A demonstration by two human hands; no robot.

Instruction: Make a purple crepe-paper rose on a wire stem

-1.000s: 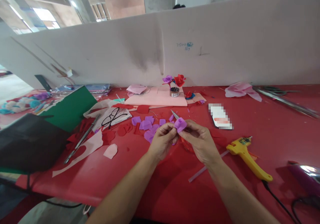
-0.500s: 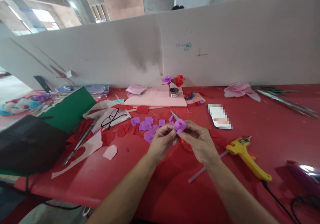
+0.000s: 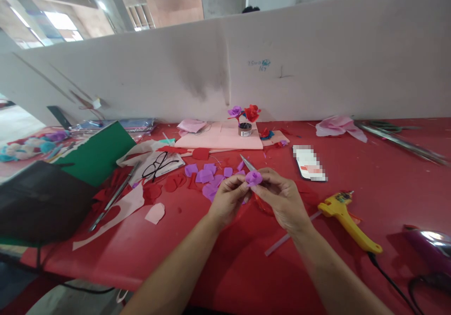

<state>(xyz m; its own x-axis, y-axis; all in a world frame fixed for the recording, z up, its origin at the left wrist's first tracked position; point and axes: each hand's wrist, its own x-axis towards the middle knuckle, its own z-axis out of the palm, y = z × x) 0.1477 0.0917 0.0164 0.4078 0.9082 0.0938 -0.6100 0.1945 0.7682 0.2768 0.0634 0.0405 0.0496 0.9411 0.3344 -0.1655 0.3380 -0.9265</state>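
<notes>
Between my two hands is a small purple paper flower point(image 3: 253, 178), its petals curled around a rolled centre. My left hand point(image 3: 229, 199) pinches it from the left side, thumb and fingertips closed. From the right, my right hand point(image 3: 282, 197) also grips the flower with thumb and fingers. The flower's underside is hidden by my fingers. Just behind it the pointed scissors blades point(image 3: 247, 162) stick out; their handles lie hidden under my right hand. Loose purple paper petals point(image 3: 206, 176) lie on the red table beyond my left hand, with red paper pieces point(image 3: 172, 182) farther left.
A yellow glue gun point(image 3: 347, 221) with its cord lies at right, near a phone point(image 3: 310, 163). Finished paper flowers point(image 3: 252, 113) stand in a tape roll point(image 3: 244, 130) at the back. Eyeglasses point(image 3: 158, 167) and a green board point(image 3: 98, 153) are at left.
The purple flower has tilted slightly between my fingers, so its top shows at a flatter angle. Both hands keep almost the same place and hold.
</notes>
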